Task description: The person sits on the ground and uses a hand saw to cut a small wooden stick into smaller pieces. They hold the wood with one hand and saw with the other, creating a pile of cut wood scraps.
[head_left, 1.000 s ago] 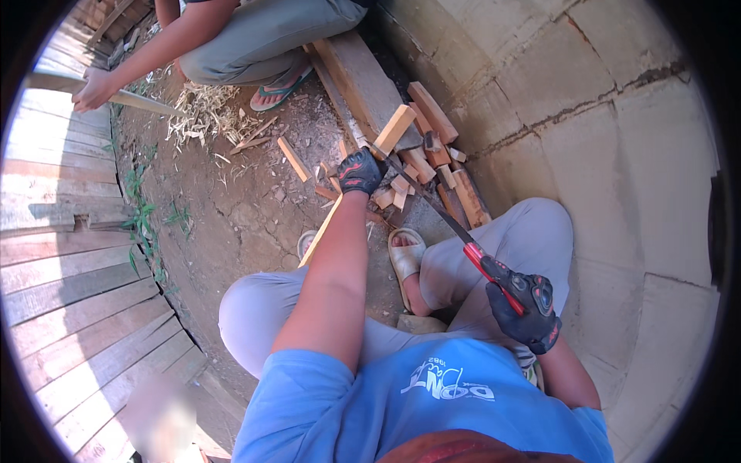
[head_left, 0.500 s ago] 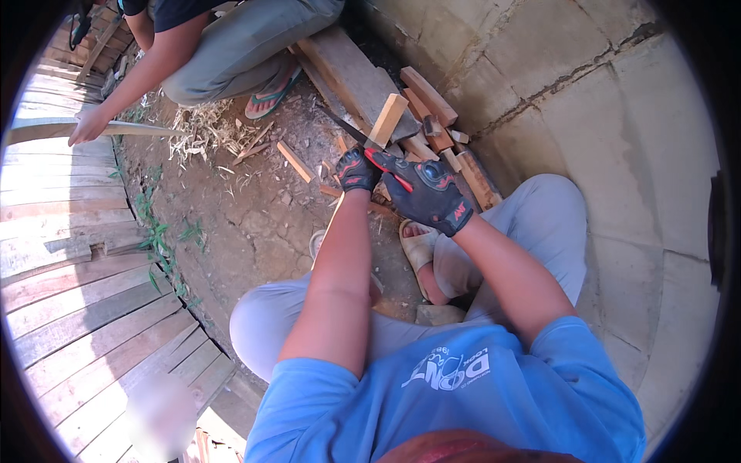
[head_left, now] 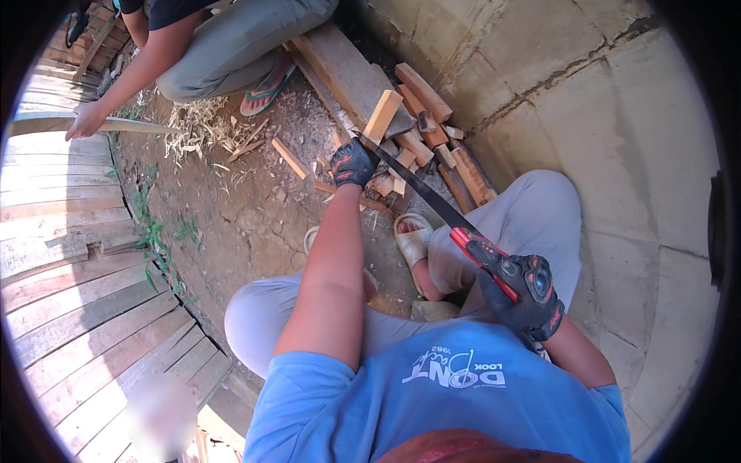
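My right hand [head_left: 522,292], in a black glove, is closed round the red-and-black handle of a hand saw [head_left: 434,199]. It is near my right knee. From there the dark blade slants up and left, its tip end lying against a short wooden block [head_left: 383,116]. My left hand [head_left: 353,163], also gloved, grips that block just below the blade; part of the block is hidden by the glove. The block stands tilted in front of a thick wooden beam [head_left: 351,69] lying on the ground.
Offcuts and wood blocks [head_left: 471,174] are heaped beside the concrete wall [head_left: 571,154]. A loose stick [head_left: 289,158] lies left of my left hand, near wood shavings [head_left: 193,127]. Another person's hand [head_left: 86,119] holds a long board. Wooden planks [head_left: 85,270] cover the left side.
My right hand has drawn the saw back toward my body, down and to the right, so much more blade shows. My left hand stays on the block. The view has shifted slightly.
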Demonstrator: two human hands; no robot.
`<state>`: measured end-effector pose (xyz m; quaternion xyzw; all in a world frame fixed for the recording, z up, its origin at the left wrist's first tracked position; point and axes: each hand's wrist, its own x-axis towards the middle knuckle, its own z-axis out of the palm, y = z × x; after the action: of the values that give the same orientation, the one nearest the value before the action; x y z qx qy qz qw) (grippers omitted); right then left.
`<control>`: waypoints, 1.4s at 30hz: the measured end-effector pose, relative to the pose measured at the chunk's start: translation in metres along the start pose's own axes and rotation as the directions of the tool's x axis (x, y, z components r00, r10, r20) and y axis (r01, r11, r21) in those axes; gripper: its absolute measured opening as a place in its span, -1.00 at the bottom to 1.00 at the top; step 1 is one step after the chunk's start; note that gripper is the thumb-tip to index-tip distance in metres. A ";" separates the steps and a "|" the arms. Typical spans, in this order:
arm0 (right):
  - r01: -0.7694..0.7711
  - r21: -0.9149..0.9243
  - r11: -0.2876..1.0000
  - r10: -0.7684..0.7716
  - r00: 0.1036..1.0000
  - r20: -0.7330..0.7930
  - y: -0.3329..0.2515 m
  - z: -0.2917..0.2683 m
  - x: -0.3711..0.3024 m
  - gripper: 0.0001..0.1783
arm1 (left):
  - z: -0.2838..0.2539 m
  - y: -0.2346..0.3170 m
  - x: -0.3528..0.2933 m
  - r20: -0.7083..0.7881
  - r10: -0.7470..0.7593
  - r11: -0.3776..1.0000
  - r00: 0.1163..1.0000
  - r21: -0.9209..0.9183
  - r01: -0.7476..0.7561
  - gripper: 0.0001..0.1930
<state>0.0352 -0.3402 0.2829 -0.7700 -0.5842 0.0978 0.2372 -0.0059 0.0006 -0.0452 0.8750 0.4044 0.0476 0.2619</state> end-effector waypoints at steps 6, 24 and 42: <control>0.009 -0.008 1.000 -0.009 1.000 -0.018 0.028 0.059 0.070 -0.46 | 0.001 -0.001 -0.004 -0.033 0.016 1.000 0.999 -0.017 -0.016 -0.56; -0.068 0.058 0.996 0.068 0.998 0.004 0.055 0.163 0.137 -0.54 | -0.032 0.026 -0.009 0.128 -0.199 0.978 0.972 -0.042 0.205 -0.43; -0.174 0.051 0.983 0.167 0.978 0.127 0.036 0.146 0.167 -0.51 | -0.019 0.016 -0.004 0.149 -0.220 0.958 0.964 -0.155 0.243 -0.44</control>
<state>0.0534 -0.1525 0.1597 -0.8021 -0.5261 0.1829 0.2153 -0.0035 -0.0033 -0.0199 0.7969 0.4807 -0.0059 0.3658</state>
